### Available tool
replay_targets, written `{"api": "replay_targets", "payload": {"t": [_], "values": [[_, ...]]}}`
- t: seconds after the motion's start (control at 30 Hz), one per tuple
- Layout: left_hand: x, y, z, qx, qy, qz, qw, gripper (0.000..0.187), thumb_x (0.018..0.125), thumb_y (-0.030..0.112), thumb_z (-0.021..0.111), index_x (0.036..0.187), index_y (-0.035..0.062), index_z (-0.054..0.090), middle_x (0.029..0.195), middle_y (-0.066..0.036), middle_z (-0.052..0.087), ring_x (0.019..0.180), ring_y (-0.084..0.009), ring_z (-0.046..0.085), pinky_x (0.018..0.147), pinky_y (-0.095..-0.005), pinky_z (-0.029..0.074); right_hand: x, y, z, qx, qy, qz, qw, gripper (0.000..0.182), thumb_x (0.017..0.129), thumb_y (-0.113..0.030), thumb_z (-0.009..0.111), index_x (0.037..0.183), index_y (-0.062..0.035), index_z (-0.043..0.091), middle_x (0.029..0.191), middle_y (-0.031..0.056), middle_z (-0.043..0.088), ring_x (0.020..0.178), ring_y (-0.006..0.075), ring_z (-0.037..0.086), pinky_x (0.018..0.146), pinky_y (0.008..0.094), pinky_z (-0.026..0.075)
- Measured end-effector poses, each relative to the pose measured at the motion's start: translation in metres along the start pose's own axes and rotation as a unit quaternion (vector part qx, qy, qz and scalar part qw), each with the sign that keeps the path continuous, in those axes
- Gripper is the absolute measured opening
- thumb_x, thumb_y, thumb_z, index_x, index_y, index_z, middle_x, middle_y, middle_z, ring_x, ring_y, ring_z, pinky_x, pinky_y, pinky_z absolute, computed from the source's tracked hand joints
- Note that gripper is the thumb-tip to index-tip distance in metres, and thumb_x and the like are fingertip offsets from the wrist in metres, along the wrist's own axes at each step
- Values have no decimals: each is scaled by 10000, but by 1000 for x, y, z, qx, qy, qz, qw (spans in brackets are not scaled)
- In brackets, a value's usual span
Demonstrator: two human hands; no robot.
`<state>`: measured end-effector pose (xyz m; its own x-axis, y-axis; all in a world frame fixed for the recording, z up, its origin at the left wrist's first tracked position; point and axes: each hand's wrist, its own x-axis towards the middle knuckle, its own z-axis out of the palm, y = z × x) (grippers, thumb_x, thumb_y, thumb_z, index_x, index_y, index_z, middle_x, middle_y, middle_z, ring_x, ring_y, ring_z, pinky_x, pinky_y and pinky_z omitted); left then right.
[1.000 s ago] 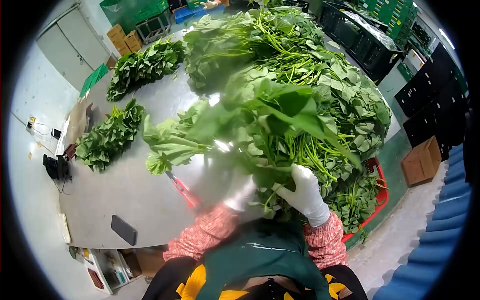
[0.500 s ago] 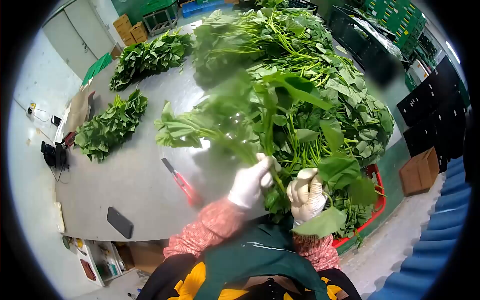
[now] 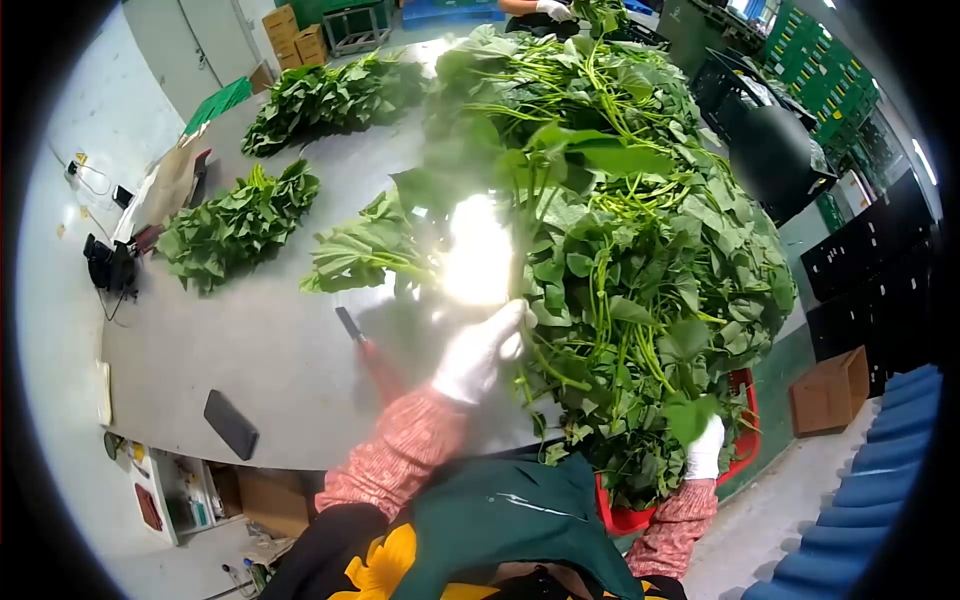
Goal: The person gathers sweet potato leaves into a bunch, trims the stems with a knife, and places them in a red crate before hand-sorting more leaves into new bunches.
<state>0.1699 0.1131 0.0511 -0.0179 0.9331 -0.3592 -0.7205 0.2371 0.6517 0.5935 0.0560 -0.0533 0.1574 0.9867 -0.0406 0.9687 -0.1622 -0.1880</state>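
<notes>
White-gloved, my left hand (image 3: 485, 350) is closed round the stems of a leafy green bunch (image 3: 518, 230) that stands up from the fingers, partly blurred. To its left, another small sheaf of greens (image 3: 350, 250) lies on the steel table. My right hand (image 3: 706, 450), also gloved, is low over the red crate (image 3: 744, 450) at the right. A leaf (image 3: 688, 415) covers its fingers. Greens fill the crate, and a large heap of leafy stems (image 3: 660, 220) rises behind it. A red-handled knife (image 3: 378, 370) lies left of my left hand.
On the steel table (image 3: 190, 350) lie a dark phone (image 3: 231, 424) and two leafy bundles (image 3: 238, 225) further back. A bright glare shows beside my left hand. A cardboard box (image 3: 828, 393) stands on the floor at right. Another person's gloved hand (image 3: 553, 10) shows at the far end.
My right hand has moved right and down, away from my left hand, to the red crate. My left hand keeps hold of the stems. Another person's hand has come into view.
</notes>
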Motion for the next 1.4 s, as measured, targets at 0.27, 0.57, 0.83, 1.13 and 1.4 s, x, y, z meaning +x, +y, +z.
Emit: {"api": "replay_targets", "payload": {"t": [0.27,0.57,0.83,1.13,1.4], "values": [[-27,-13,4,90,-84,38,992,92,950,80,642,998,4,622,895,-120,675,514,-79,461,494,-224,382,-12,-69,-63,83,158,-39,983,433,790,-123,755,1197,-34,639,1034,157,715,910,306,697,805,379,547],[-52,-31,18,78,-97,-5,992,147,922,69,669,1045,23,602,879,-125,677,492,-77,442,449,-213,362,-19,-171,-113,418,100,-129,894,176,856,-24,695,1030,-28,724,792,82,726,672,166,673,628,275,512],[-56,-38,16,86,-109,-54,989,135,940,126,667,1007,22,613,850,-108,663,474,-50,421,457,-204,357,-12,-212,-119,524,41,-163,835,184,900,-26,673,1075,-3,723,883,85,744,745,114,691,688,235,542],[-51,-35,14,22,-138,-127,982,235,943,186,682,1068,4,603,784,-29,639,498,-31,426,479,-183,367,-8,-220,-119,549,33,-159,820,175,907,-40,675,1070,6,718,894,69,748,739,95,687,680,228,543],[-59,-45,12,164,-148,-1,975,244,890,120,733,1076,14,615,810,-11,645,662,-66,562,578,-190,450,-15,-238,-122,406,-6,-226,886,290,787,-113,805,1020,5,678,886,65,698,786,123,652,745,281,528]]}}
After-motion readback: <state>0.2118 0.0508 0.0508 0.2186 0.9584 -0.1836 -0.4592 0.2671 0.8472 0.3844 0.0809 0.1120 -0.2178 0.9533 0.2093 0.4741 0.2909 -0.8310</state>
